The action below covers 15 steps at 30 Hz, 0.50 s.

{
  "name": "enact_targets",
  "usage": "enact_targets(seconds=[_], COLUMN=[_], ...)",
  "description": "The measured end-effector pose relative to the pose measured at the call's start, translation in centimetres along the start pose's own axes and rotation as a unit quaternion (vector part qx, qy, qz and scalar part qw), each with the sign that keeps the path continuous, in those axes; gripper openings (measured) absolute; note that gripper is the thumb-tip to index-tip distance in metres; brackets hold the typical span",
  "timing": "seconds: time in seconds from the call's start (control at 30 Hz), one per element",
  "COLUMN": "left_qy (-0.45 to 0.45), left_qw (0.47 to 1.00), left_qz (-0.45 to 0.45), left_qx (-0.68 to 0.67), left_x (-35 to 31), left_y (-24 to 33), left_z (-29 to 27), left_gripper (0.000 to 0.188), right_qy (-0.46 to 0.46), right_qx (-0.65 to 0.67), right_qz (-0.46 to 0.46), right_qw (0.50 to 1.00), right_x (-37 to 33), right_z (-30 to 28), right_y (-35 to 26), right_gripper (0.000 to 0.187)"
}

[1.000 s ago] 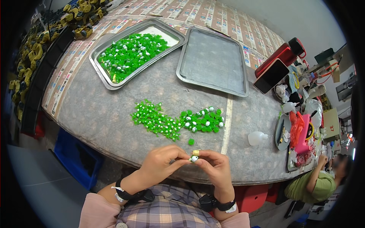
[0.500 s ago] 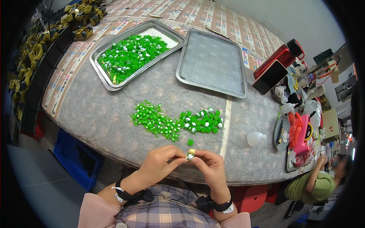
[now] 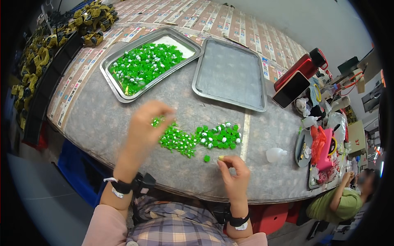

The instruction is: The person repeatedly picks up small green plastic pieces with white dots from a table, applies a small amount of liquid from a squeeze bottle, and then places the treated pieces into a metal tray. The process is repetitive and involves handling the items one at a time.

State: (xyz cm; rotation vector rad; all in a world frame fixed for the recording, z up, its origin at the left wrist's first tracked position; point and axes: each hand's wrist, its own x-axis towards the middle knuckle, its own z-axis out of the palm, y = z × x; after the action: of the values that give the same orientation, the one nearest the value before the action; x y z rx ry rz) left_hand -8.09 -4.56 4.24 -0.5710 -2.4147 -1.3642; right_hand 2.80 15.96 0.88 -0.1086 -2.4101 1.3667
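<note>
My left hand is raised over the left side of a pile of small green pieces with white tips. Motion smears its fingers, so I cannot make out whether they hold anything. Close to the table's front edge, my right hand has thumb and forefinger brought together in a pinch, yellow tape on the forefinger's tip. Anything between them is too small to see. A single green round piece lies just left of those fingertips. Beyond it sits a cluster of green pieces with white balls, the balls dark-spotted.
A metal tray of green and white pieces stands at the back left, beside a bare metal tray. To the right are a phone, a red flask, a white bottle and a pink container. A co-worker sits far right.
My hands have parted from around a small green-and-white piece. The left swung up and left over the pile; the right shifted slightly right. The piece no longer shows between the fingers.
</note>
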Motion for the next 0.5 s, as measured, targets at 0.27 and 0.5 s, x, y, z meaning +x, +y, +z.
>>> enact_targets(seconds=[0.27, 0.5], left_qy=[-0.203, -0.159], left_qw=[0.975, 0.98], left_qz=[0.053, 0.07], left_qx=[0.077, 0.097], left_x=[-4.4, -4.5], left_y=[0.7, 0.2], left_z=[4.4, 5.2], left_gripper=[0.01, 0.013], right_qy=[0.145, 0.339], right_qx=[0.01, 0.053], right_qz=[0.064, 0.07], right_qw=[0.987, 0.937], right_x=[-0.3, 0.6], right_z=[-3.1, -7.6], right_y=[1.8, 3.5], right_gripper=[0.008, 0.012])
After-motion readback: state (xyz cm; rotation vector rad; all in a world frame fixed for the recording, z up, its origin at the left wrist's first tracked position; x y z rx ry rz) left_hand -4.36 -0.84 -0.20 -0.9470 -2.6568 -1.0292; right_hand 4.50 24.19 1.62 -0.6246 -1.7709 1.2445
